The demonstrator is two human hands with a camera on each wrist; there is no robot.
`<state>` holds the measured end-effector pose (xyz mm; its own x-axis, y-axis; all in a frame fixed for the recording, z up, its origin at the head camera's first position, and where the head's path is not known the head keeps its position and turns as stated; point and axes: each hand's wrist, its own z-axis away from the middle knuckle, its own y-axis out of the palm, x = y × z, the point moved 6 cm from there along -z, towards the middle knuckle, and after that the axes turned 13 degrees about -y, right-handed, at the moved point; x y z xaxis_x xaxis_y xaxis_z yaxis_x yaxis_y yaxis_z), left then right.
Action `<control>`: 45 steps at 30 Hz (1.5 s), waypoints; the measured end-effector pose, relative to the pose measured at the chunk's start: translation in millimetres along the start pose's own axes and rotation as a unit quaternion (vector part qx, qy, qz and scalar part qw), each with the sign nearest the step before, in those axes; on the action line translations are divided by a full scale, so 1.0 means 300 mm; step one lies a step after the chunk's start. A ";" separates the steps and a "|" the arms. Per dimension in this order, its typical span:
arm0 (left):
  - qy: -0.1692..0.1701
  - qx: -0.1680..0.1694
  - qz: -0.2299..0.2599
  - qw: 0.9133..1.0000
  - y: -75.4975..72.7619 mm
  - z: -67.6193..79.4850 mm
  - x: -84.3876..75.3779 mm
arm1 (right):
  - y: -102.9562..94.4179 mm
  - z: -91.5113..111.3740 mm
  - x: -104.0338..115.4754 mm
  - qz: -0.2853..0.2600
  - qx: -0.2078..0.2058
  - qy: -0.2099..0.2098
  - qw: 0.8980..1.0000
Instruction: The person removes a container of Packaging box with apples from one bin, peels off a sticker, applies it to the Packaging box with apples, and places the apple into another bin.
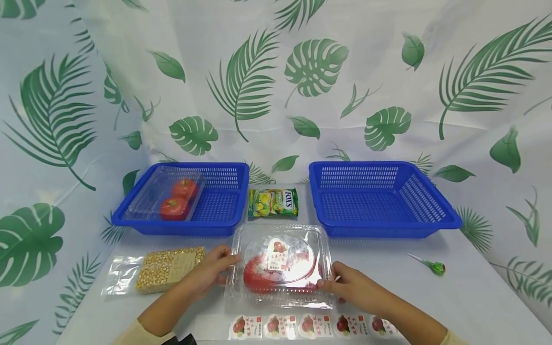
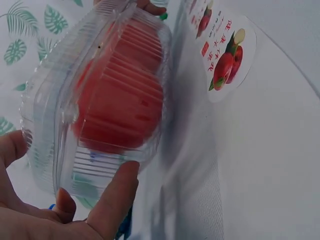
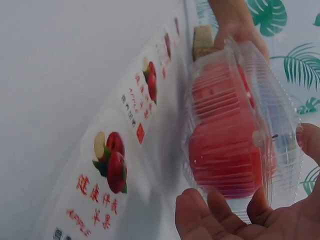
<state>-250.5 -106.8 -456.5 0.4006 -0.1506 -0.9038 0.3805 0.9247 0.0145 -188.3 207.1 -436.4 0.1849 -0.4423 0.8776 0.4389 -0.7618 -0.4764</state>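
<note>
One clear box (image 1: 280, 264), red fruit (image 1: 258, 279) inside: your left hand (image 1: 212, 271) and right hand (image 1: 352, 286) grip opposite ends. Sticker strip (image 1: 308, 327): nearer you. Corn pack (image 1: 160, 271): beside your left hand.

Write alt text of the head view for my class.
A left hand and right hand grip a clear container of red fruit with a label on top. Behind are two blue baskets, one holding boxed apples; nearby lie corn, a green packet, a lollipop and a sticker strip.

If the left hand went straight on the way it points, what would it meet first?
The clear container: the left hand holds it by the side, so nothing seems to lie between them.
</note>
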 end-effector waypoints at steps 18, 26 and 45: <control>0.025 0.082 0.031 0.996 0.008 0.040 -0.041 | -0.048 -0.009 0.082 -0.173 0.013 -0.034 0.984; -0.007 0.204 0.025 0.979 0.026 0.053 -0.039 | -0.098 -0.016 0.101 -0.162 -0.005 -0.021 0.987; -0.010 0.372 -0.035 0.927 0.096 0.098 -0.014 | -0.134 -0.064 0.102 -0.116 -0.009 -0.023 0.993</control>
<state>-216.6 -89.7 -439.6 0.3650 -0.2143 -0.9060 0.8734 0.4159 0.2535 -217.2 215.2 -391.4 0.1205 -0.2333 0.9649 0.4576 -0.8495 -0.2625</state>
